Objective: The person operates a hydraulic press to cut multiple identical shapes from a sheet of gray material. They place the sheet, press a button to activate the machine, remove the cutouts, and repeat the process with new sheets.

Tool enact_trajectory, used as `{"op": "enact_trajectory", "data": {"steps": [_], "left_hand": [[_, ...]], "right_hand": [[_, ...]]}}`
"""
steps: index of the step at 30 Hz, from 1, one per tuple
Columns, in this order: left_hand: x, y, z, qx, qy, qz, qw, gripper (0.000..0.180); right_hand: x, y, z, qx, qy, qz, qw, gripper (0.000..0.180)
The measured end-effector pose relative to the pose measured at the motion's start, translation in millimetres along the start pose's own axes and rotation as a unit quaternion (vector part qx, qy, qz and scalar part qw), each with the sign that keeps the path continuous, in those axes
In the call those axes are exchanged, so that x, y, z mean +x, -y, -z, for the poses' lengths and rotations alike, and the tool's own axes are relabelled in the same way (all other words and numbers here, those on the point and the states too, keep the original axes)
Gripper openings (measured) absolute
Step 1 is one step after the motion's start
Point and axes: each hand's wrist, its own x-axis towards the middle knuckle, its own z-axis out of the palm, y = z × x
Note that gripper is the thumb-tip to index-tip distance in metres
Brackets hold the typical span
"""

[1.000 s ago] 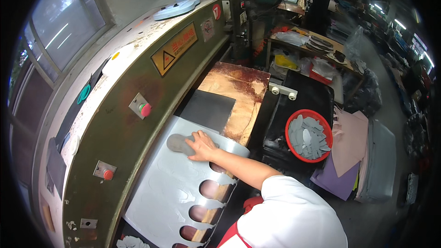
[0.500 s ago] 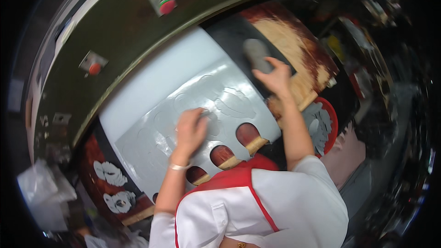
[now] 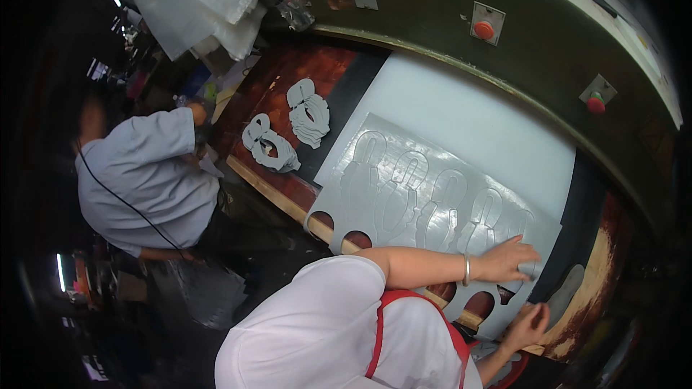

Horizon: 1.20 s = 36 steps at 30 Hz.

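Observation:
A thin grey sheet (image 3: 414, 227), scored with sole-like outlines, lies over a white board (image 3: 476, 133). My left hand (image 3: 504, 261), with a bracelet at the wrist, is over the sheet's right end. Its bent fingers close on a loose grey cut-out piece (image 3: 530, 269), beside an opening in the sheet. My right hand (image 3: 528, 325) is just off the sheet's near right corner, its fingers curved and apart, with nothing visible in them. To its right lies a grey stack of cut pieces (image 3: 566, 292).
Two fanned piles of grey cut pieces (image 3: 308, 114) sit on the reddish board at left. A green machine beam (image 3: 425, 11) with red buttons runs along the back. A co-worker in a pale shirt (image 3: 148, 180) is at left. A red basin (image 3: 515, 371) is below my right hand.
The view has swung left, bringing the co-worker in. My right hand has drawn back from the grey stack to the sheet's corner; my left has shifted toward the sheet's right end.

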Motion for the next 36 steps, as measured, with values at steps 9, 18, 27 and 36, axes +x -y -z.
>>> {"op": "enact_trajectory", "data": {"steps": [9,18,27,36], "left_hand": [[42.2,-23.9,205.9,-0.267,-0.313,-0.098,0.906,0.032],[-66.7,-8.9,112.1,0.220,0.178,-0.147,0.948,0.084],[-36.4,1.0,124.6,0.202,0.265,-0.154,0.930,0.055],[20.7,-31.5,295.0,-0.108,-0.209,-0.164,0.958,0.024]], "right_hand": [[-73.5,46.6,-24.3,0.312,0.350,-0.307,0.828,0.010],[-74.6,51.3,-50.7,0.637,0.288,-0.432,0.570,0.022],[-67.3,71.2,-47.4,0.653,0.323,-0.371,0.575,0.022],[-61.2,110.8,-2.5,0.043,0.332,-0.098,0.937,0.022]]}}
